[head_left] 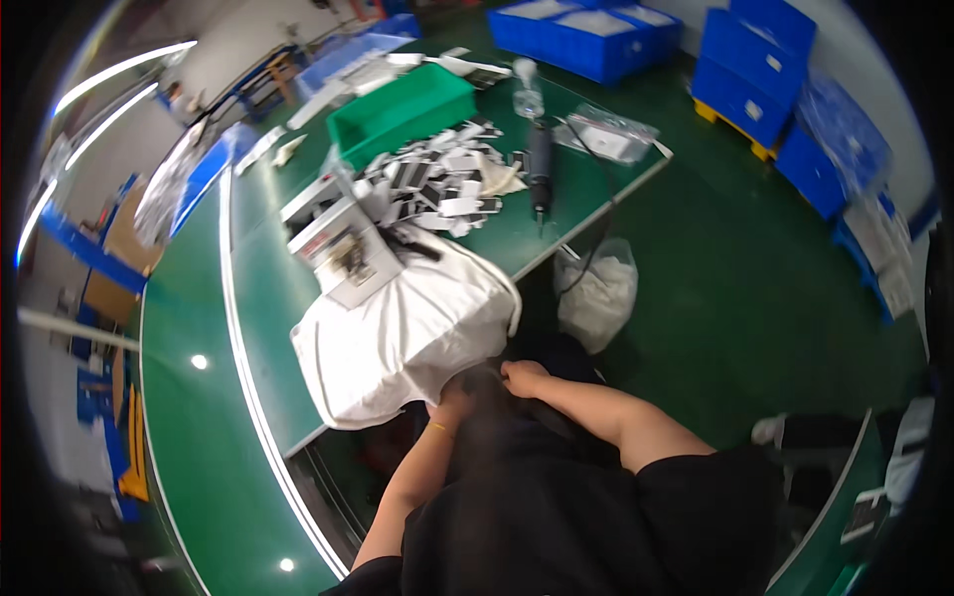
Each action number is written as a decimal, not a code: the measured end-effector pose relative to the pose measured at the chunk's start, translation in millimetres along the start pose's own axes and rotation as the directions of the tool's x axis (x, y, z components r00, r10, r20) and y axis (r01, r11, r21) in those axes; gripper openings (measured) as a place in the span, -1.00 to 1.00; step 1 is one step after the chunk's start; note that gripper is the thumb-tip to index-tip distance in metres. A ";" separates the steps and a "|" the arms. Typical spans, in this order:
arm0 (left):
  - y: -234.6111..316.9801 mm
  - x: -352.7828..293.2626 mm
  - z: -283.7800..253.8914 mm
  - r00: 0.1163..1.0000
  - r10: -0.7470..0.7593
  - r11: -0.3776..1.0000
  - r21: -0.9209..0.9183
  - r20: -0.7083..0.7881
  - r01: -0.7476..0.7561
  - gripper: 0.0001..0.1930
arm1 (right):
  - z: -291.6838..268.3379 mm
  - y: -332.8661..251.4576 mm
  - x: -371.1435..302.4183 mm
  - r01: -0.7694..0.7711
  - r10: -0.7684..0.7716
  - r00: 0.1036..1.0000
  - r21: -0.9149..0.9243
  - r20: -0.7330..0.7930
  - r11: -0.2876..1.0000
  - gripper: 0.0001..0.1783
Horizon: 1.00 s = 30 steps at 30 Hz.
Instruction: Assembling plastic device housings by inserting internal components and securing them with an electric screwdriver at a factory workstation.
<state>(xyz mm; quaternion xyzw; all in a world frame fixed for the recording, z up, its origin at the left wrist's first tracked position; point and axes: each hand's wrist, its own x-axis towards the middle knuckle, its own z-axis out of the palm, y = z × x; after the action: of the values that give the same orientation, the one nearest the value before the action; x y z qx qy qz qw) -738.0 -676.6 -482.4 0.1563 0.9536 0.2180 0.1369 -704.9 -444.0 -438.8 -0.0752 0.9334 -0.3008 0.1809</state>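
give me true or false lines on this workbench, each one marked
1. The green bin stands on the table. True.
2. The dark power tool is left of the bin. False: the power tool is right of it.
3. The left hand has a thin yellow band at the wrist. True.
4. Both hands are in the bin. False: left hand and right hand are by the white cloth.
5. Small black and white pieces lie beside the bin. True.

The tabletop [586, 194] is showing green beneath a white cloth [397, 343]; farther off, a brighter green bin [410, 128] is standing out beside mottled black-and-white pieces [442, 189]. Far right, blue crates [728, 84] are contrasting with yellow supports [762, 152], while the near shirt [556, 517] is showing black.
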 end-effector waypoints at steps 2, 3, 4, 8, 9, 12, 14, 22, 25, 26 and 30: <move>43.6 -26.8 -22.3 0.999 -0.053 0.941 0.335 0.011 0.046 -0.28 | 3.2 -1.8 -4.3 -0.011 0.011 1.000 -0.014 0.014 1.000 -0.69; 65.7 -36.8 -43.4 0.972 -0.177 0.941 0.318 0.154 0.121 -0.32 | 3.9 -2.8 -6.9 -0.017 0.017 1.000 -0.037 0.012 0.999 -0.67; 78.8 -45.8 -60.3 0.974 -0.185 0.941 0.308 0.129 0.138 -0.32 | 1.6 -8.8 -8.4 0.005 -0.005 1.000 -0.057 0.011 0.998 -0.67; 85.3 -57.3 -67.6 0.978 -0.175 0.923 0.364 0.110 0.124 -0.34 | -1.7 -20.9 -20.0 -0.008 0.004 0.998 -0.059 -0.068 0.998 -0.63; 84.7 -54.0 -65.9 0.977 -0.205 0.925 0.339 0.064 0.172 -0.34 | -4.1 -21.4 -22.1 0.006 -0.011 0.994 -0.044 -0.111 0.999 -0.62; 83.2 -57.2 -58.9 0.991 -0.132 0.909 0.397 -0.004 0.123 -0.36 | -3.4 -24.4 -32.9 0.049 -0.049 0.993 -0.004 -0.111 0.999 -0.61; 86.8 -57.1 -54.9 0.996 -0.085 0.910 0.405 -0.024 0.088 -0.36 | -4.2 -22.6 -39.4 0.079 -0.077 0.985 0.005 -0.153 0.997 -0.63; 103.9 -67.8 -54.7 0.996 -0.018 0.950 0.308 -0.083 0.043 -0.46 | -5.2 -16.8 -47.8 0.105 -0.093 0.964 0.032 -0.251 0.994 -0.72; 108.9 -72.6 -60.3 0.993 0.013 0.909 0.415 -0.115 0.036 -0.44 | -5.5 -16.4 -50.1 0.115 -0.099 0.961 0.046 -0.258 0.992 -0.74; 112.9 -73.6 -64.2 0.993 0.024 0.907 0.420 -0.115 0.027 -0.44 | -7.0 -14.7 -50.1 0.112 -0.098 0.963 0.045 -0.252 0.993 -0.74; 107.7 -79.8 -76.0 0.977 -0.085 0.922 0.355 -0.198 0.152 -0.39 | -3.1 -16.1 -43.9 0.147 -0.131 0.959 0.048 -0.253 0.988 -0.75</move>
<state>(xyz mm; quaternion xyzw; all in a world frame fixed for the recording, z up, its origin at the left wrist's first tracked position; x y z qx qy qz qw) -664.4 -641.3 -351.7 0.1009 0.9936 0.0399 0.0319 -665.0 -444.4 -414.1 -0.0962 0.9306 -0.3506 0.0429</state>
